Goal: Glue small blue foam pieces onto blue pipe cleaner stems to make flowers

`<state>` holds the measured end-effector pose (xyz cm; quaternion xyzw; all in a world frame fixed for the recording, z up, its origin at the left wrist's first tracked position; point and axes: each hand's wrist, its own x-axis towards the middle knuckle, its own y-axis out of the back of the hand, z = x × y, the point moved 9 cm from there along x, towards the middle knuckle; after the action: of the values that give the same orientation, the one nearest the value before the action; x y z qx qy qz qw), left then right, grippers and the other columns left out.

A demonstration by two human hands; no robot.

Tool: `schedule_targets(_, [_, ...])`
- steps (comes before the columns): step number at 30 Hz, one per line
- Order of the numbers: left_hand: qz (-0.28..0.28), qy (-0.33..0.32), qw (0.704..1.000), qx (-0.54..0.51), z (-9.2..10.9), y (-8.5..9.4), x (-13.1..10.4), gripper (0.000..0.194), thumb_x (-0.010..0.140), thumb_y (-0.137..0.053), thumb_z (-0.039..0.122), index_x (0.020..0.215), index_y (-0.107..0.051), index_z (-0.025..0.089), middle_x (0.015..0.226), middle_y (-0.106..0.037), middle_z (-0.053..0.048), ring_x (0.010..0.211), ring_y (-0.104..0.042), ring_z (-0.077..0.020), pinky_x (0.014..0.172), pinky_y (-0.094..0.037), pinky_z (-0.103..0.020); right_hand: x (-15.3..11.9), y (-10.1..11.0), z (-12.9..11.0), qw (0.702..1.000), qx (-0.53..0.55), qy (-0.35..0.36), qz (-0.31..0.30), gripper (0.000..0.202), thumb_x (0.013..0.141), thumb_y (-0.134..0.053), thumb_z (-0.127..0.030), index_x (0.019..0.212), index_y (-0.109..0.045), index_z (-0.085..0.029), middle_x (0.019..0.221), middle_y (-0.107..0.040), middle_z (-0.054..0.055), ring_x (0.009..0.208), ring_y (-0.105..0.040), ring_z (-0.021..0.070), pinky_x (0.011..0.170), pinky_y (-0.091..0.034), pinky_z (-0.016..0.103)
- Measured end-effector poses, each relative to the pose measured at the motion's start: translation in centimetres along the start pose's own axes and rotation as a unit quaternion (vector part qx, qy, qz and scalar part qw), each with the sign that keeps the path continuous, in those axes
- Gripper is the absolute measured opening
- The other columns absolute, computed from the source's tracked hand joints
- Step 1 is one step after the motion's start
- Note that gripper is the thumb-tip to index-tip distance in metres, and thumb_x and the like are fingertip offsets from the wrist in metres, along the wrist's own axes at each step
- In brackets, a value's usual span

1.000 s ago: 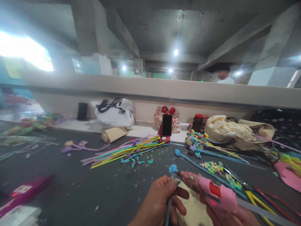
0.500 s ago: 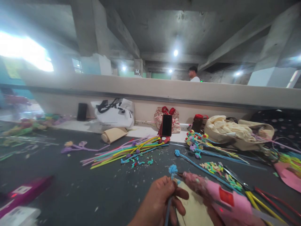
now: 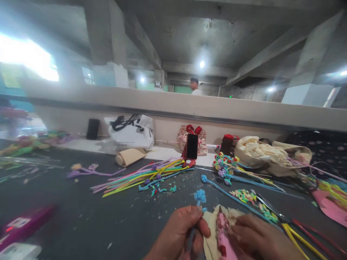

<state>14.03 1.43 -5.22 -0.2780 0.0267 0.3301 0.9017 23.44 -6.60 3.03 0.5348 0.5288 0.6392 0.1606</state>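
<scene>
My left hand (image 3: pixel 184 229) pinches the stem of a small blue pipe-cleaner flower (image 3: pixel 200 196) between thumb and fingers, its looped head pointing up. Just to the right, a pink hot glue gun (image 3: pixel 223 231) lies on a cream cloth pad (image 3: pixel 210 216), nozzle pointing away from me. My right hand (image 3: pixel 257 233) is curled against the gun's right side, slightly blurred; its thumb and the gun's handle are hidden. A longer blue pipe-cleaner stem (image 3: pixel 230 195) with a knotted end lies beyond my hands.
Scissors (image 3: pixel 283 218) with yellow handles and cut bits (image 3: pixel 244 195) lie at right. Behind are bundled pipe cleaners (image 3: pixel 143 177), flower stems (image 3: pixel 223 168), a propped phone (image 3: pixel 192 146) and a white bag (image 3: pixel 131 133). A purple object (image 3: pixel 29 218) sits left. One person (image 3: pixel 195 86) is beyond the partition.
The glue gun has moved from beside the blue flower down onto the cloth pad, its nozzle swung to point away. My left hand stays almost still. The person beyond the partition has moved left.
</scene>
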Motion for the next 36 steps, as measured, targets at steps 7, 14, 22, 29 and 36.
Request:
schedule_targets(7, [-0.076,0.002,0.997,0.002,-0.9,-1.4,-0.1,0.051,0.061,-0.056,0.06,0.05,-0.056,0.01,0.029,-0.043,0.003,0.023,-0.034,-0.0027,0.028,-0.013,-0.015,4.5,1.6,-3.0,0.991,0.103,0.025,0.083,0.014,0.077,-0.054,-0.01,0.089,-0.056,-0.017,0.074,-0.063,0.003,0.065,-0.059,0.0118,0.056,-0.047,0.019])
schedule_targets(14, [-0.099,0.014,0.995,-0.032,-0.6,-2.4,-0.4,0.047,0.058,-0.062,0.054,0.044,-0.054,0.01,0.03,-0.045,0.002,0.025,-0.036,-0.003,0.028,-0.018,-0.014,5.5,0.1,-3.8,0.992,0.077,0.052,0.089,0.008,0.081,-0.052,-0.013,0.078,-0.058,-0.018,0.068,-0.062,0.002,0.062,-0.057,0.0115,0.055,-0.044,0.021])
schedule_targets(22, [-0.045,0.057,0.997,0.006,-1.2,-1.2,-0.4,0.038,0.071,-0.053,0.042,0.053,-0.059,0.009,0.032,-0.052,0.0,0.023,-0.039,-0.0048,0.026,-0.018,-0.013,5.1,0.9,-1.6,0.994,0.094,0.005,0.049,0.009,0.082,-0.05,-0.013,0.082,-0.057,-0.018,0.072,-0.061,0.001,0.067,-0.057,0.011,0.06,-0.043,0.02])
schedule_targets(29, [-0.061,0.067,0.994,0.061,-1.4,-1.7,-0.9,0.041,0.076,-0.046,0.04,0.052,-0.058,0.009,0.034,-0.052,0.0,0.024,-0.04,-0.0042,0.026,-0.017,-0.012,4.8,-0.7,-2.7,0.996,0.019,0.067,0.06,0.016,0.084,-0.046,-0.014,0.079,-0.06,-0.018,0.072,-0.062,0.003,0.065,-0.055,0.012,0.058,-0.042,0.023])
schedule_targets(36, [-0.009,0.071,0.991,0.111,-1.5,-0.9,-0.8,0.026,0.072,-0.048,0.03,0.054,-0.055,0.012,0.045,-0.059,-0.001,0.03,-0.045,-0.0047,0.028,-0.023,-0.012,4.8,-0.6,-3.2,0.993,0.013,0.083,0.077,0.016,0.082,-0.045,-0.01,0.077,-0.059,-0.017,0.071,-0.062,0.003,0.062,-0.053,0.0126,0.056,-0.04,0.024])
